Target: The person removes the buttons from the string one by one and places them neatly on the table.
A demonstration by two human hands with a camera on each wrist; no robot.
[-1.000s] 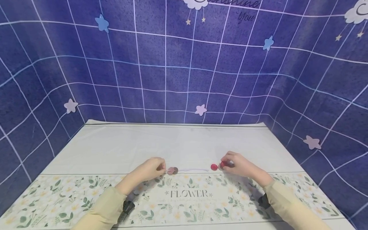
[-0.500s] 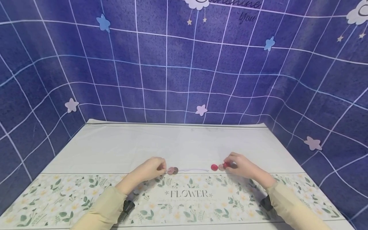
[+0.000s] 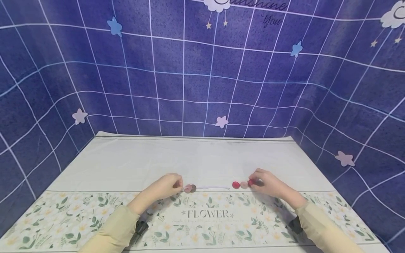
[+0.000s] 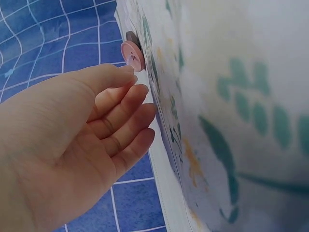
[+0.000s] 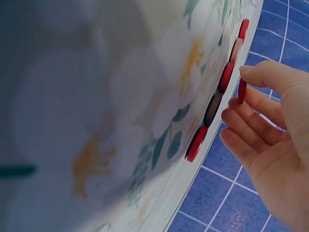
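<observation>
In the head view my left hand [image 3: 169, 185] is left of centre, thumb and fingertips together beside a pink button [image 3: 188, 188] and a brown button [image 3: 193, 188]. The left wrist view shows it pinching a short end of white string [image 4: 129, 62] at the face of the pink button. The rest of the string [image 3: 212, 187] lies rightward on the table. My right hand [image 3: 267, 183] pinches a red button [image 5: 242, 91] on edge between thumb and fingers. It hovers over a row of buttons: red [image 5: 245, 29], pink [image 5: 236, 50], red [image 5: 226, 77], dark [image 5: 212, 108] and red [image 5: 197, 144].
A white tablecloth [image 3: 152, 154] with a floral band lettered "FLOWER" [image 3: 208, 213] covers the table. Behind it and at both sides hangs a blue gridded curtain [image 3: 171, 88] with stars. Dark wrist straps [image 3: 141, 227] show under the sleeves.
My right hand has shifted slightly right along the row with the red button, uncovering the pink button on the table. The left hand and the string have stayed in place.
</observation>
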